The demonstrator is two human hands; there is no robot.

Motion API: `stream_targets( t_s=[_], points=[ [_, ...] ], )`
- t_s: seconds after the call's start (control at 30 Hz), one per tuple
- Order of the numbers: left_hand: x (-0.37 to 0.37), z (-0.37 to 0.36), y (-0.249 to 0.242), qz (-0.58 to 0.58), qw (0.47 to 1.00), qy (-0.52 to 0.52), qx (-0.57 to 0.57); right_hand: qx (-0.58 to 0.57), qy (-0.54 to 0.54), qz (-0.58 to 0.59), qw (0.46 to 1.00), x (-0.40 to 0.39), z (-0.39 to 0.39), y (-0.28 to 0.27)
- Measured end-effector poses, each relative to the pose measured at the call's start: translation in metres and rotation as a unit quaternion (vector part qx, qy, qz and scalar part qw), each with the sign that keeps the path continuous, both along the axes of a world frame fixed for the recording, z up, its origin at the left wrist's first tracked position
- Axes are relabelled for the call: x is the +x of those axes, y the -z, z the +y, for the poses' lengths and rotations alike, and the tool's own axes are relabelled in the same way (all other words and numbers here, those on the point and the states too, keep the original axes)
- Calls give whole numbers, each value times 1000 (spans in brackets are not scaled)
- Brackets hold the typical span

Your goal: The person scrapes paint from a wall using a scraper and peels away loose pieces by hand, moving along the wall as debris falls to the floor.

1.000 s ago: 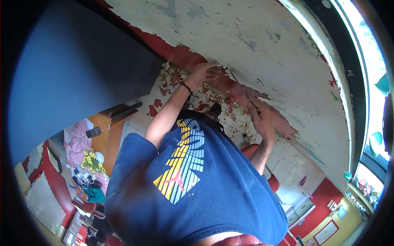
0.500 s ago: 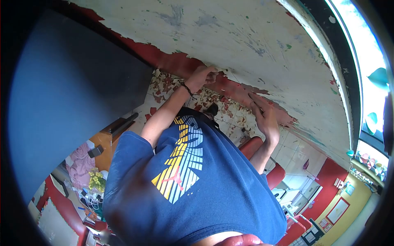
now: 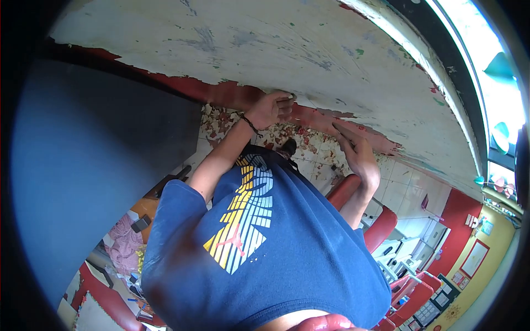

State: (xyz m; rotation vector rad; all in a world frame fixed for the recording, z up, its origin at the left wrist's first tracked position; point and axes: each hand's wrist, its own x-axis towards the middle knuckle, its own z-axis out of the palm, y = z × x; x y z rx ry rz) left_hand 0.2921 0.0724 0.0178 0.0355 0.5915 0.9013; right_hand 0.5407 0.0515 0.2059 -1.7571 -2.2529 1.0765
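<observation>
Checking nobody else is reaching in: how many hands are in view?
2. The left hand, with a dark wristband, is by the red strip low on the wall; the right hand is farther right along it. Others could be hidden.

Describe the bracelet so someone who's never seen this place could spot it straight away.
Start at the big dark blue T-shirt and follow the left arm up toward the patchy, peeling wall. Just before the left hand, a thin, dark bracelet circles the wrist. What sets it apart: the right wrist looks bare.
</observation>
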Motion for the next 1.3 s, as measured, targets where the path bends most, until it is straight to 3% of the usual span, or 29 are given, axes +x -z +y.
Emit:
stream_targets(
  t_s=[0.13, 0.27, 0.33, 0.4, 0.5, 0.6, 0.63, 0.7, 0.77, 0.83, 0.9, 1.0, 1.07, 1.13, 1.3],
  points=[
    [3, -2, -7, -71, 995, -4, -66, 20, -10, 45, 999, -6, 1, 6],
    [10, -5, -7, -80, 995, -28, -49, 44, -18, 49, 998, -6, -3, 16],
    [12, -5, -10, -39, 996, -44, -60, 56, -21, 40, 997, -5, -5, 15],
    [12, -5, -3, -27, 997, -31, -57, -67, 20, -19, 997, -4, -4, 6],
    [9, -9, 8, 27, 999, -15, -35, -2, 26, 37, 999, 13, -12, 19],
    [13, -11, -12, 92, 995, -22, -24, 8, 69, 54, 996, 20, -18, 16],
    [14, -12, -19, 114, 992, -37, -32, 6, 74, 55, 996, 19, -18, 12],
    [16, -11, -15, 143, 989, -42, -12, -88, 102, -54, 989, 17, -17, 2],
    [20, -10, -18, 170, 984, -51, 11, -79, 108, -28, 991, 19, -20, 10],
    [23, -9, -20, 152, 985, -79, -28, -68, 111, -1, 991, 20, -20, 19],
    [22, -8, -4, 125, 989, -80, -24, 44, 51, 60, 996, 19, -21, 25],
    [23, -10, -5, 102, 990, -89, -32, -44, 74, 5, 996, 8, -15, 9],
    [22, -8, -10, 104, 989, -96, -40, -19, 65, 33, 997, 8, -15, 13],
    [17, -9, -12, -53, 992, -61, -93, 2, 61, 58, 996, 9, -16, 14],
    [15, -4, -17, -128, 985, -19, -114, -31, 87, 18, 996, 11, -19, 14]
  ],
)
